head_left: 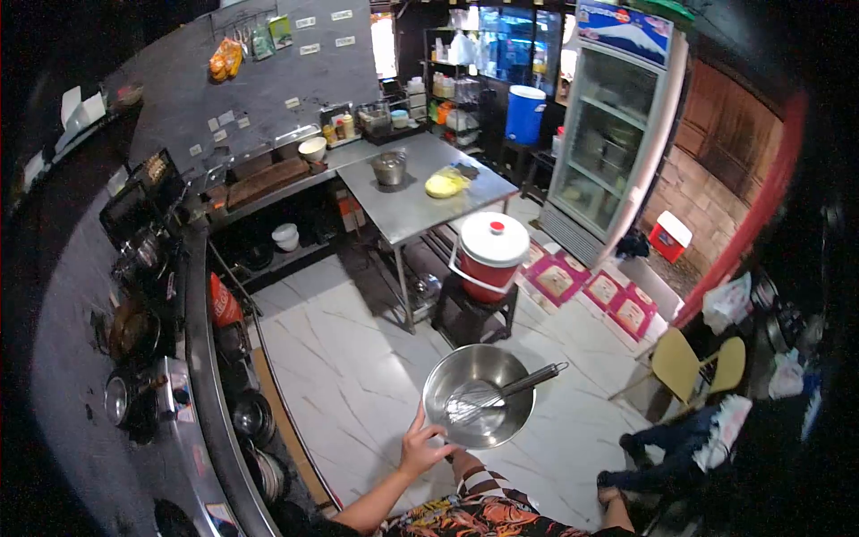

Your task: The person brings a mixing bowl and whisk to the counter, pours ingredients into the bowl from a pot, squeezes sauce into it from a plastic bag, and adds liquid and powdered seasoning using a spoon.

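A shiny metal mixing bowl (438, 394) is in front of me, low in the head view. My left hand (424, 447) grips the bowl's near-left rim. A wire whisk (514, 387) rests inside, its dark handle leaning over the right edge. Farther right, at the bottom of the view, my right hand (611, 495) is lowered, apart from the bowl. Its fingers are too small and dark to make out.
A red cooler jug (488, 259) stands on a dark stool beyond the bowl. Behind it, a steel table (403, 212) bears a metal pot (389, 168) and a yellow bag (446, 183). A counter runs along the left. At right are a yellow chair (677, 362) and a person's jeans-clad legs (676, 438).
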Tool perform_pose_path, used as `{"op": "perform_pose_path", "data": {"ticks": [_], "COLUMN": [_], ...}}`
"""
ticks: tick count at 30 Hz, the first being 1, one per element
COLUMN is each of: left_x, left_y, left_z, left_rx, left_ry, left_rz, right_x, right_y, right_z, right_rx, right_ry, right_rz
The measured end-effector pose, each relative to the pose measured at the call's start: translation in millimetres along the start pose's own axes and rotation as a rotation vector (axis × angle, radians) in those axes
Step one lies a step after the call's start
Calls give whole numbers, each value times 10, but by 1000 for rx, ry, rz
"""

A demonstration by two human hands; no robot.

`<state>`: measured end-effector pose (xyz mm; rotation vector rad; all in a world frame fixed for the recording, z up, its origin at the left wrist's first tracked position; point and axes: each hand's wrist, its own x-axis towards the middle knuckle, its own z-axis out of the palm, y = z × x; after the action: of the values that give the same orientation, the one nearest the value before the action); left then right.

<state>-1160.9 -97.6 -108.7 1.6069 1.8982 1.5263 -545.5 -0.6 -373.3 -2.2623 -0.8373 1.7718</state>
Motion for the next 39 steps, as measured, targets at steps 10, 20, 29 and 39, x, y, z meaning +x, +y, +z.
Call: {"op": "perform_pose_path", "data": {"ticks": [10,20,29,39], "left_x": [1399,3684,5384,6426], "left_y": [-1219,-2688,-3788,-4463], "left_z": [-830,-1244,-1435,-1179], "left_rx": [157,66,-200,-358], "left_ry": [230,282,-89,-415], "left_rz": [-250,-248,-122,-33], "right_x": [1347,-839,-6,-163], "right_y": [-2445,-6871,-5071,-5617], "right_z": [3196,5783,5829,7287], "right_rx": [-1314,-552,-1092,-931], "right_ry": [-204,-184,-183,-231], "right_rz": [-601,-1234,-129,-225]}}
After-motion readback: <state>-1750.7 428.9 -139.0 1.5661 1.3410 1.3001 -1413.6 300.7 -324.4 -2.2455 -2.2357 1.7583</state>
